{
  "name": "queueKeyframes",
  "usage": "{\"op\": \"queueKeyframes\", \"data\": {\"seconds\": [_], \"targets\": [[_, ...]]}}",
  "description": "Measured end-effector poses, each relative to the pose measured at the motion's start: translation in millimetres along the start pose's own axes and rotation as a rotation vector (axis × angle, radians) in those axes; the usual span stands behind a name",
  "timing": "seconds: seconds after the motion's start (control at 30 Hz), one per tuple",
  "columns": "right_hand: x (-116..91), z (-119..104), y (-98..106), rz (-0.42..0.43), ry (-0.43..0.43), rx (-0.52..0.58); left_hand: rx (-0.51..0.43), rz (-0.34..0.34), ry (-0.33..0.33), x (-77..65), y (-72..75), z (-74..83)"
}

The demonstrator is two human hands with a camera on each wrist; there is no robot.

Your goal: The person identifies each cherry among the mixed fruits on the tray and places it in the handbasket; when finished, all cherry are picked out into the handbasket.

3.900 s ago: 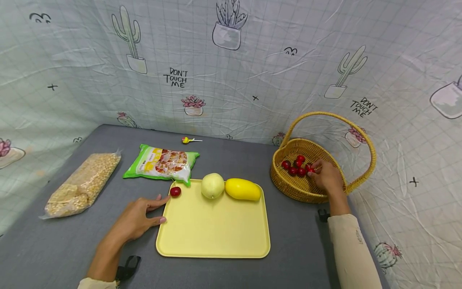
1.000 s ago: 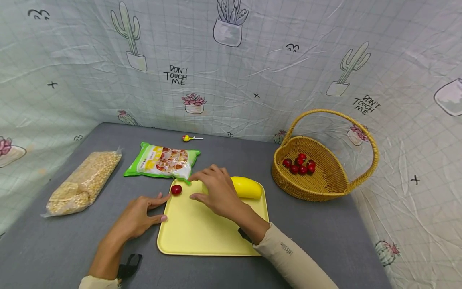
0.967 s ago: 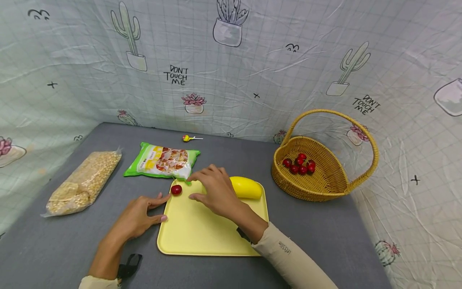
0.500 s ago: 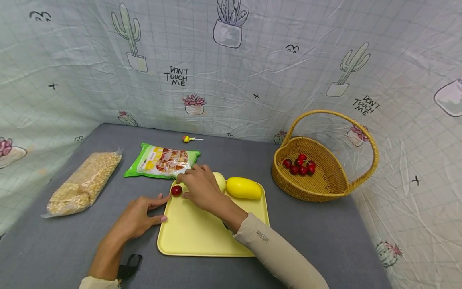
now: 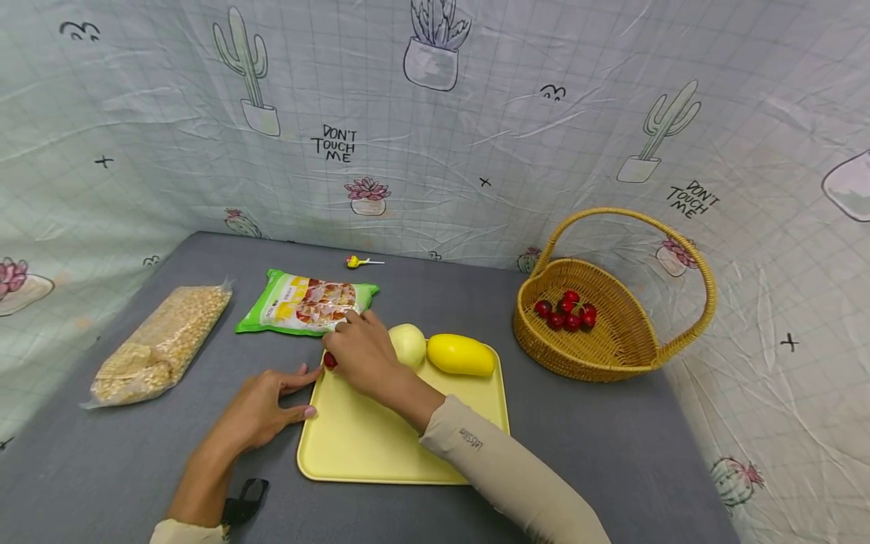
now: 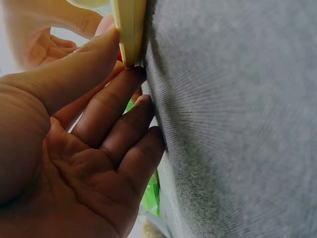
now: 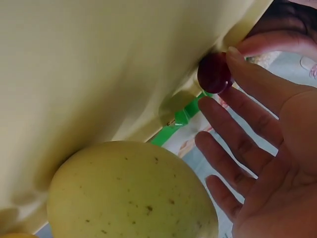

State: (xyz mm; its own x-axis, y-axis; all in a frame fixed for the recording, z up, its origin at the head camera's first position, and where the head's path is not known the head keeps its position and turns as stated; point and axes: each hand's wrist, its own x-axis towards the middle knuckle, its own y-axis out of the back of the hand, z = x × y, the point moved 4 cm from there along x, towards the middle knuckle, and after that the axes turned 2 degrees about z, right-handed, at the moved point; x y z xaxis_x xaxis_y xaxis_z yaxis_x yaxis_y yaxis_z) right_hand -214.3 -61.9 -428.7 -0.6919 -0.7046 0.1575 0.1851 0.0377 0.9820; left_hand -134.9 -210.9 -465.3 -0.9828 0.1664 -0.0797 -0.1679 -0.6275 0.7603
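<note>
A dark red cherry (image 5: 329,360) lies in the far left corner of a yellow tray (image 5: 381,461). My right hand (image 5: 363,355) reaches across the tray and pinches this cherry between thumb and index finger; in the right wrist view the cherry (image 7: 213,74) sits at the thumb tip, its other fingers spread. My left hand (image 5: 254,412) touches the tray's left edge with thumb and index fingertips, the fingers fairly straight. Along the tray's far side lie a round, pale yellow-green, speckled fruit (image 5: 408,346) and an oblong yellow fruit (image 5: 462,355).
Behind the tray's left corner lies a green-edged food bag (image 5: 306,304), with a lollipop (image 5: 355,262) beyond it. A clear bag of kernels (image 5: 163,340) is at the left. On the right stands a handled wicker basket (image 5: 612,347) holding several cherries (image 5: 571,320).
My right hand left the basket, crossed over the tray and moved left past the pale fruit to the corner cherry, taking it between its fingertips. My left hand stays at the tray's edge.
</note>
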Motion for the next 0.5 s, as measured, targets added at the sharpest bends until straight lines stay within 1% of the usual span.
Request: {"op": "queueKeyframes", "data": {"seconds": [0.13, 0.23, 0.37, 0.5], "targets": [[-1.1, -3.6, -0.7, 0.028, 0.022, -0.051, 0.001, 0.001, 0.0, 0.1, 0.7, 0.8], [-2.4, -5.2, -1.0, 0.038, 0.035, -0.063, -0.002, 0.002, 0.001, -0.2, 0.3, 1.6], [-4.2, -4.1, 0.5, 0.034, 0.035, -0.044, 0.002, 0.005, -0.002, 0.2, -0.3, 1.2], [-8.0, -0.5, 5.3, 0.046, 0.029, 0.01, 0.001, 0.003, 0.001, 0.6, -1.0, -0.1]]}}
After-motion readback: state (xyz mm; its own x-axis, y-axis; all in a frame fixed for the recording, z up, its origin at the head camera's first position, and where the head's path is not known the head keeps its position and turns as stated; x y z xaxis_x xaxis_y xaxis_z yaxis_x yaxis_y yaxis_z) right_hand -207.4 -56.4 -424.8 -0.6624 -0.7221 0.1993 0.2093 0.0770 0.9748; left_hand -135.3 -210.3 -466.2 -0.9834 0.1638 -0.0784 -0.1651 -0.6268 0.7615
